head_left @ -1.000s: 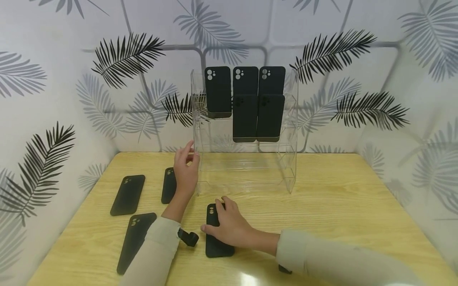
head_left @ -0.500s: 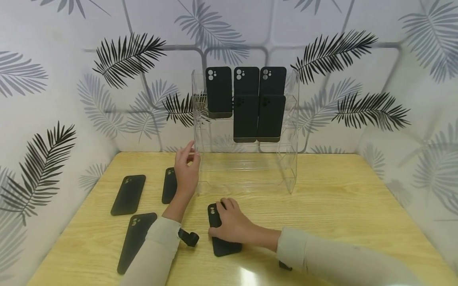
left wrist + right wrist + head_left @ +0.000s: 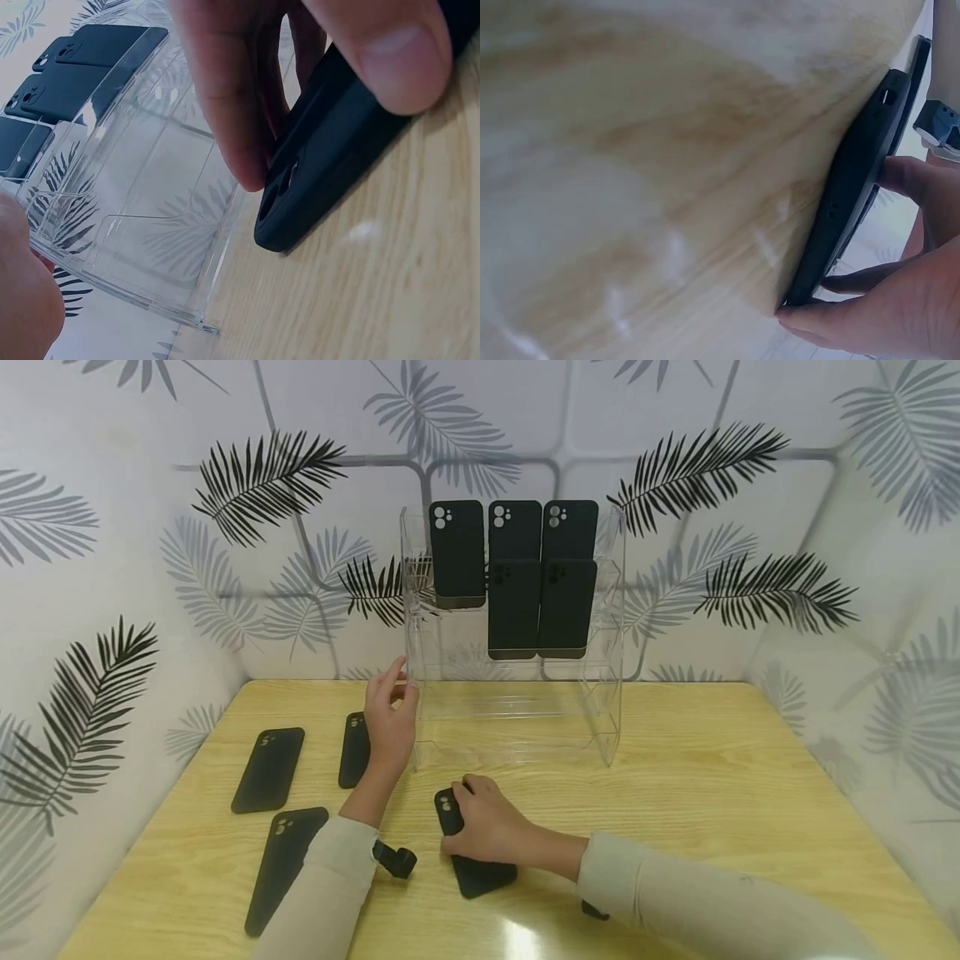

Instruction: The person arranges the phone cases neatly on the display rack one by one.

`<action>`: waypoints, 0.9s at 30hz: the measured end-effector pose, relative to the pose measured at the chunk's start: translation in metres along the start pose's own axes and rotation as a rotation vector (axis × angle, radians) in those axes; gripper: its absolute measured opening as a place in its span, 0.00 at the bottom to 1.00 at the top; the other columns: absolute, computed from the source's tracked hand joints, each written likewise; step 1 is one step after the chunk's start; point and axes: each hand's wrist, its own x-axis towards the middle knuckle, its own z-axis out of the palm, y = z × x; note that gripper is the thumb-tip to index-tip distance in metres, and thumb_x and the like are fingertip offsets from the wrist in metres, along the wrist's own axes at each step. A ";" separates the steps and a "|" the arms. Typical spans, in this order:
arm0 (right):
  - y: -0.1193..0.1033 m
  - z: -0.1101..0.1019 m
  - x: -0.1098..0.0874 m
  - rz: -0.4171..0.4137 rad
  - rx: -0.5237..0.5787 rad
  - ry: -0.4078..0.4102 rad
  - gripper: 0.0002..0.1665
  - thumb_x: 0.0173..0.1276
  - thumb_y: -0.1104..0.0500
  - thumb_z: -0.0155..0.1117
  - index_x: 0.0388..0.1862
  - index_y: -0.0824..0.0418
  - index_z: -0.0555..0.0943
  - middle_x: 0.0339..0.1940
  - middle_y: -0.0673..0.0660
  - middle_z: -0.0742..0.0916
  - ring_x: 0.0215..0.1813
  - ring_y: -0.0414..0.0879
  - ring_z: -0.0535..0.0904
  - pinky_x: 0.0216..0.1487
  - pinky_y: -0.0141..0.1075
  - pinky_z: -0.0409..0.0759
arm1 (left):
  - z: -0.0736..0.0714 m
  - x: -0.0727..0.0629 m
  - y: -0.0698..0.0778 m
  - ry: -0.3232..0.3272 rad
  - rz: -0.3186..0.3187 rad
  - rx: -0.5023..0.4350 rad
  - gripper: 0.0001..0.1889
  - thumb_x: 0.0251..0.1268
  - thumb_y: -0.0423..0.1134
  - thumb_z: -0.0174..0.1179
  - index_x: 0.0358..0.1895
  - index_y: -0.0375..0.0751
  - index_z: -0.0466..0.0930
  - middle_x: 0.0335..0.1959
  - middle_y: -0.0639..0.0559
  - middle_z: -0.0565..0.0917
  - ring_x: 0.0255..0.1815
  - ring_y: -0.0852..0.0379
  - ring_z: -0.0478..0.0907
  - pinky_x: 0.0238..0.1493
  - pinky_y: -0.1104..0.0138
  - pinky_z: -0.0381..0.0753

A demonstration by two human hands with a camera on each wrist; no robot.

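A black phone case lies slanted on the wooden table, its camera cutouts toward the rack. My right hand grips this case by its edges, thumb on the left side and fingers over the far end. In the right wrist view, the same case is pinched between thumb and fingers, close to the tabletop. My left hand holds the left side panel of a clear acrylic display rack, and in the left wrist view this hand is partly cut off.
Several black phone cases stand in the rack's upper tiers, one of them a front case. On the table to the left lie a far-left case, a nearer case and a case beside my left wrist. A patterned wall stands behind.
My right hand has closed its grip on the phone case and turned it, its near end swinging right. My left hand has stayed at the rack.
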 end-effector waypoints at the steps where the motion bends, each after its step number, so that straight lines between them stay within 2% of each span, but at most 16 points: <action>1: 0.000 -0.001 0.000 0.001 0.004 0.000 0.52 0.61 0.45 0.70 0.77 0.68 0.63 0.78 0.68 0.65 0.79 0.61 0.58 0.71 0.50 0.69 | 0.000 0.000 0.000 0.002 0.002 0.002 0.22 0.76 0.35 0.54 0.71 0.43 0.74 0.52 0.42 0.75 0.47 0.54 0.79 0.42 0.74 0.73; 8: -0.004 -0.013 0.000 -0.038 0.003 0.047 0.51 0.63 0.47 0.71 0.78 0.69 0.62 0.79 0.68 0.63 0.80 0.63 0.55 0.74 0.53 0.66 | 0.001 0.001 0.000 0.012 -0.004 -0.003 0.22 0.75 0.34 0.54 0.70 0.42 0.74 0.52 0.42 0.75 0.48 0.52 0.79 0.43 0.75 0.74; 14: -0.006 -0.026 0.004 -0.087 -0.020 0.156 0.51 0.63 0.49 0.71 0.78 0.69 0.60 0.79 0.65 0.63 0.80 0.61 0.56 0.73 0.51 0.68 | 0.000 0.000 0.000 0.018 0.002 0.010 0.22 0.75 0.35 0.55 0.70 0.44 0.75 0.52 0.43 0.75 0.48 0.51 0.80 0.45 0.74 0.74; 20: -0.007 -0.041 0.008 -0.149 -0.110 0.287 0.51 0.63 0.50 0.71 0.78 0.69 0.60 0.78 0.66 0.63 0.79 0.61 0.55 0.75 0.50 0.65 | 0.000 0.000 0.001 0.011 0.004 0.013 0.22 0.75 0.35 0.55 0.70 0.47 0.75 0.52 0.42 0.75 0.48 0.49 0.80 0.46 0.71 0.75; 27: -0.009 -0.061 0.019 -0.160 -0.145 0.394 0.51 0.63 0.51 0.73 0.77 0.70 0.60 0.78 0.66 0.64 0.79 0.62 0.56 0.75 0.51 0.65 | 0.001 0.001 0.000 0.016 0.008 0.025 0.22 0.75 0.34 0.55 0.70 0.46 0.75 0.52 0.41 0.76 0.48 0.49 0.80 0.46 0.70 0.75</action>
